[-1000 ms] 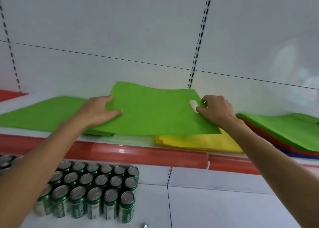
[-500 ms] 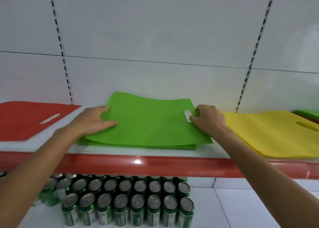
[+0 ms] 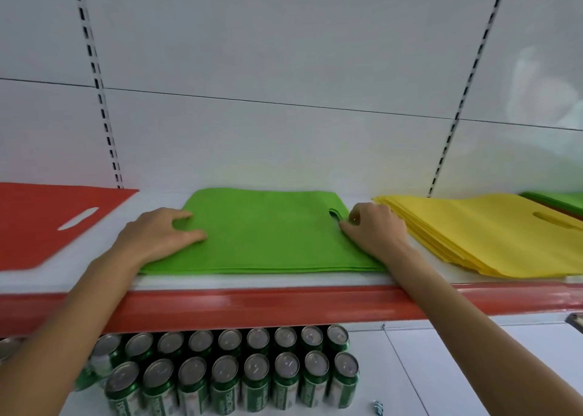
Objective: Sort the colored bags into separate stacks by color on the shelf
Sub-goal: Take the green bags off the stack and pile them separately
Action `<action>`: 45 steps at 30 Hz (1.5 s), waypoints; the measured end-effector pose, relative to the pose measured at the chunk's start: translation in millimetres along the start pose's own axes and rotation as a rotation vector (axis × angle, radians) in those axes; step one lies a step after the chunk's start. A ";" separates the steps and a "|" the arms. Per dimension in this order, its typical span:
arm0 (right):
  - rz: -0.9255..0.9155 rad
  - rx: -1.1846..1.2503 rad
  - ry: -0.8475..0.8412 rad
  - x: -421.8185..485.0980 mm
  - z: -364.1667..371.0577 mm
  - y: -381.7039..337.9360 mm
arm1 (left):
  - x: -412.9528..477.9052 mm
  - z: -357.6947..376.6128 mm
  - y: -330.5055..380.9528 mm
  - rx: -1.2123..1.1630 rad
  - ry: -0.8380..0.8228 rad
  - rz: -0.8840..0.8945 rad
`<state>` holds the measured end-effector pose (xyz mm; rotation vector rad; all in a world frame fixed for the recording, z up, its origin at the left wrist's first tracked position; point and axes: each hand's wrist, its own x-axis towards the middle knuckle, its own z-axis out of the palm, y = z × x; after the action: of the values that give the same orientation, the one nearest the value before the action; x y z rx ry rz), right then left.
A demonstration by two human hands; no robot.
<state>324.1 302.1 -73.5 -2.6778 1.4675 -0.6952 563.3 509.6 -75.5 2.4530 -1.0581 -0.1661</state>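
Observation:
A stack of green bags (image 3: 268, 236) lies flat on the middle of the white shelf (image 3: 220, 281). My left hand (image 3: 161, 236) rests on the stack's left edge, with thumb and forefinger stretched over the top bag. My right hand (image 3: 373, 231) pinches the top green bag at its right edge, fingers curled beside the handle hole (image 3: 333, 214). A red bag (image 3: 47, 226) lies to the left and a yellow stack (image 3: 492, 236) to the right. At the far right edge is part of another pile with a green bag (image 3: 558, 199) on top.
The shelf has a red front lip (image 3: 252, 308) and a white back panel with slotted uprights. Below the shelf stand several rows of green cans (image 3: 227, 371). A small metal piece (image 3: 377, 407) lies on the lower shelf.
Both hands carried the top green bag left, off the yellow stack, and laid it down on the green stack. The view shifted left, and the red bag came into sight.

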 end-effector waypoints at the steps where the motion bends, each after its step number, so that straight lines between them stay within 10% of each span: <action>1: -0.005 -0.003 0.007 -0.6 0.1 -0.3 | 0.2 -0.2 -0.6 -0.009 -0.002 0.003; 18: -0.036 0.221 0.282 4.5 -78.4 31.3 | -42.5 0.3 104.5 0.161 0.196 0.296; 45: 0.135 0.014 0.136 1.4 -176.2 524.0 | -105.6 219.4 544.5 0.052 0.174 0.619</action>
<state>-161.7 42.3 -27.6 -2.5364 1.6492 -0.8896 68.8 179.4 -28.4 2.0175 -1.6849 0.2695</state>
